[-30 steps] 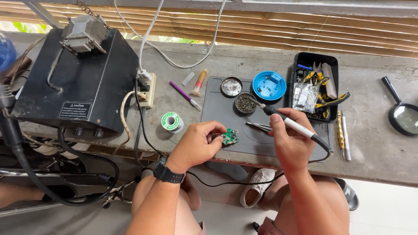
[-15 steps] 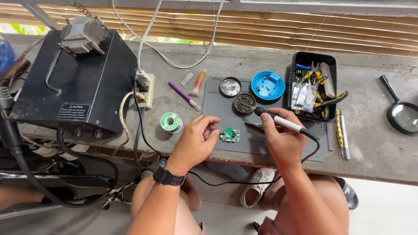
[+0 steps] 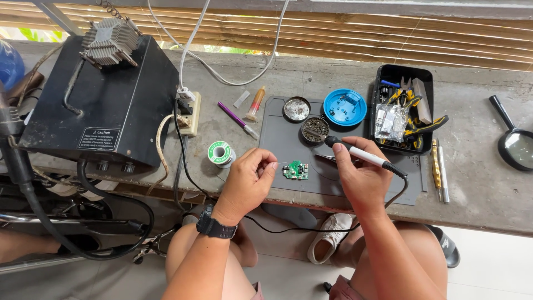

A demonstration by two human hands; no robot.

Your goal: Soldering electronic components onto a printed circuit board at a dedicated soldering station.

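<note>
Right hand (image 3: 363, 180) grips soldering iron (image 3: 361, 156), tip off green board (image 3: 296, 170); left hand (image 3: 247, 183) pinches, probably, solder wire beside board. Joint not yet touched.

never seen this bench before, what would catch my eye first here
The small green circuit board at the middle of the grey mat, with the left hand feeding thin wire to it. Beside it the right hand holds a soldering iron. A big black box fills the left.
</note>
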